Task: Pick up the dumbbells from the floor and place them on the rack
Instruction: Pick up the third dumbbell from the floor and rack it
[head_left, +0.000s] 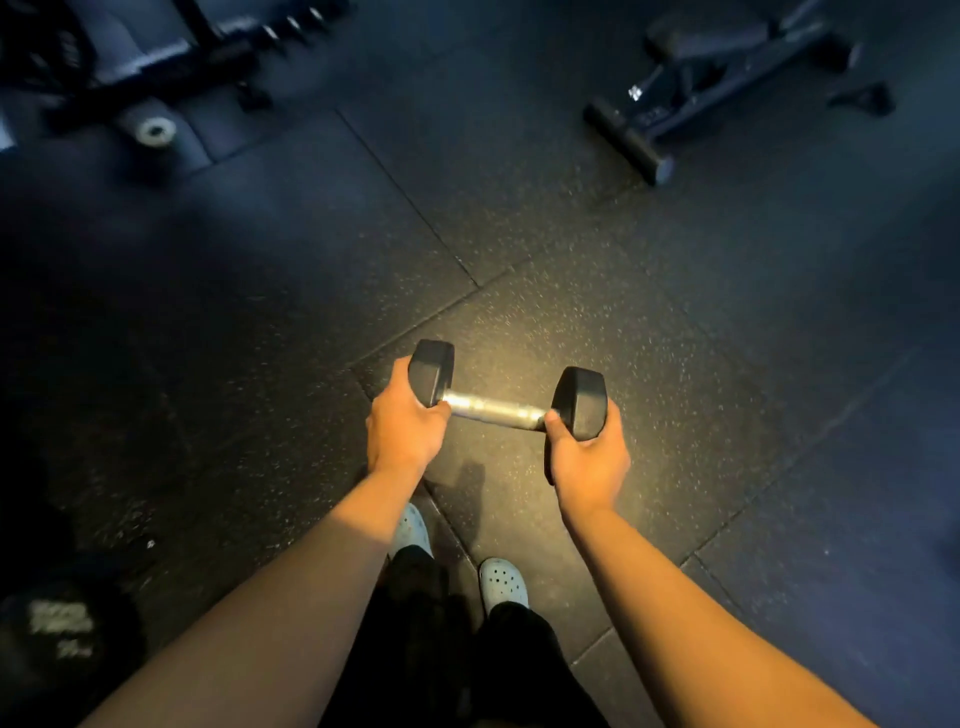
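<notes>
Dumbbell (506, 397) in both hands' grip, L (402, 423) & R (587, 457); bench (727, 67) well beyond.

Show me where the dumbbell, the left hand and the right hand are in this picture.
dumbbell (493, 410): head view, on the middle of its metal handle.
left hand (402, 426): head view, on the back of the hand.
right hand (587, 460): head view, on the back of the hand.
</notes>
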